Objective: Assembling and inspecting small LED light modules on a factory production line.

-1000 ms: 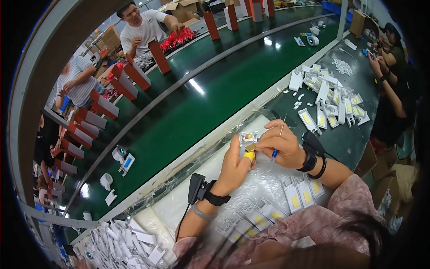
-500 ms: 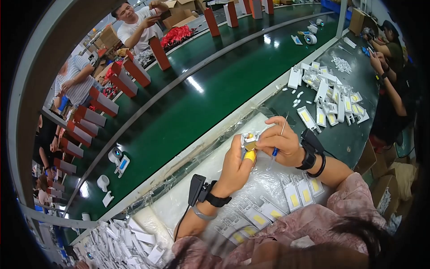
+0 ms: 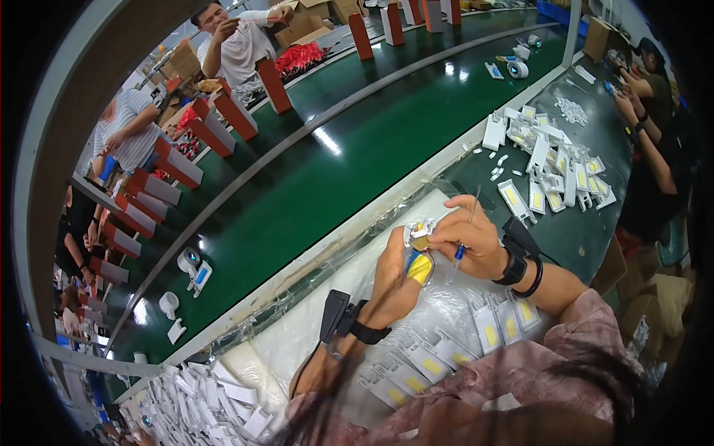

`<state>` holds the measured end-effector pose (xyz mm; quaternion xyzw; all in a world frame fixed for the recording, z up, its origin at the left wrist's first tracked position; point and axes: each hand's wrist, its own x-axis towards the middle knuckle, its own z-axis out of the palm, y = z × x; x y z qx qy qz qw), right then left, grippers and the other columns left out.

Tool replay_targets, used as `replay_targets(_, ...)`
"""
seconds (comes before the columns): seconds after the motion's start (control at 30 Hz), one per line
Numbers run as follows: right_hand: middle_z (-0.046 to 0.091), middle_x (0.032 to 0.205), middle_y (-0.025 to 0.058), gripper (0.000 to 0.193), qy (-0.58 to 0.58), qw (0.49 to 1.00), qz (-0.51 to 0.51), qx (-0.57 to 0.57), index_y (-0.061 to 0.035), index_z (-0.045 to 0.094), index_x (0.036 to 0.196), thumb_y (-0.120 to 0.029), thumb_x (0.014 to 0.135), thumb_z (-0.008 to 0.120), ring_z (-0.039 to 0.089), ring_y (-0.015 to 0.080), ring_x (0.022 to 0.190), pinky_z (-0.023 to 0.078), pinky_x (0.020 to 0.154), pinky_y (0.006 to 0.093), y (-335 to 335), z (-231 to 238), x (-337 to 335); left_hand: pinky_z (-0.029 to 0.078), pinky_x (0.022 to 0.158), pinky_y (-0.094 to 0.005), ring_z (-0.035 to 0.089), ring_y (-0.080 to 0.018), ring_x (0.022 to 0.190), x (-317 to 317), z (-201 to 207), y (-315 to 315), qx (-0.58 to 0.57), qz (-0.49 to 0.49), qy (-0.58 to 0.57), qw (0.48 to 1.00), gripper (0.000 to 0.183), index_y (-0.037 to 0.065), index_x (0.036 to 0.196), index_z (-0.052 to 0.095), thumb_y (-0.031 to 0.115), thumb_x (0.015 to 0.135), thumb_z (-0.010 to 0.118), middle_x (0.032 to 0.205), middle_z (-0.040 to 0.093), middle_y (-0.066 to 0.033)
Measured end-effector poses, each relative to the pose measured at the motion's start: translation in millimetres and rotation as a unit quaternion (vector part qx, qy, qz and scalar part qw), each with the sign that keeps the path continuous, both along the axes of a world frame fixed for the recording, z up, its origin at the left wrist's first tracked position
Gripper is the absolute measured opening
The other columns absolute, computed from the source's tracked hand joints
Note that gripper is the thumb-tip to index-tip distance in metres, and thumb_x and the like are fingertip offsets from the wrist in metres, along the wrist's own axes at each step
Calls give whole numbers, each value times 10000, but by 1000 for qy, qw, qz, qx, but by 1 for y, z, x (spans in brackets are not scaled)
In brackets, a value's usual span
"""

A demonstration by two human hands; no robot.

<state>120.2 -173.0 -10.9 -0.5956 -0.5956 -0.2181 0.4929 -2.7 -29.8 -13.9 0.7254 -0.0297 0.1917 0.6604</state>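
Both hands were close together over the wrapped white pad (image 3: 305, 320). The left hand (image 3: 393, 281) was closed around a yellow part (image 3: 421, 268); the right hand (image 3: 470, 241) pinched at the small white housing (image 3: 418, 232) between the hands, and also held a slim tool (image 3: 460, 252). The step in hand seemed to be fine finger work; the next move called for steady pinching. Beyond the pale edge (image 3: 455, 159), the green belt (image 3: 312, 208) offered open room; white panels (image 3: 509, 325) limited the near side.
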Motion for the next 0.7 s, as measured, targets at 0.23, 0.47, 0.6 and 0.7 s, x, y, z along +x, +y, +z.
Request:
replay_targets(0.23, 658, 810, 21, 201, -1, 1000, 12, -3, -87, 686, 899, -12, 734, 773, 625, 168, 754, 416, 956, 442, 4, 2, -5, 439, 559, -262, 548, -119, 604, -5, -6, -3, 15, 23, -9, 1000, 252, 23, 1203, 470, 110, 968, 493, 825, 587, -61)
replay_targets(0.47, 659, 811, 21, 216, -1, 1000, 10, -6, -91, 686, 905, 10, 728, 759, 624, 170, 751, 415, 958, 440, 6, 2, -7, 484, 619, -275, 606, -153, 698, -4, -9, -2, 31, 44, 1, 999, 262, 7, 1202, 478, 50, 944, 494, 859, 616, -72)
replay_targets(0.6, 654, 821, 15, 221, -8, 1000, 15, -13, -94, 669, 909, -16, 724, 763, 625, 176, 768, 417, 933, 429, 7, 1, -8, 510, 681, -300, 656, -193, 772, -8, -6, -3, 59, 66, -19, 996, 254, -3, 1192, 488, 54, 945, 492, 899, 645, -101)
replay_targets(0.7, 654, 823, 12, 215, -1, 1000, 12, -7, -98, 669, 910, 2, 735, 745, 627, 174, 767, 416, 933, 430, 6, -3, -7, 514, 681, -304, 669, -209, 774, -6, -1, -2, 105, 82, -30, 991, 243, -3, 1181, 495, 81, 954, 507, 907, 654, -118)
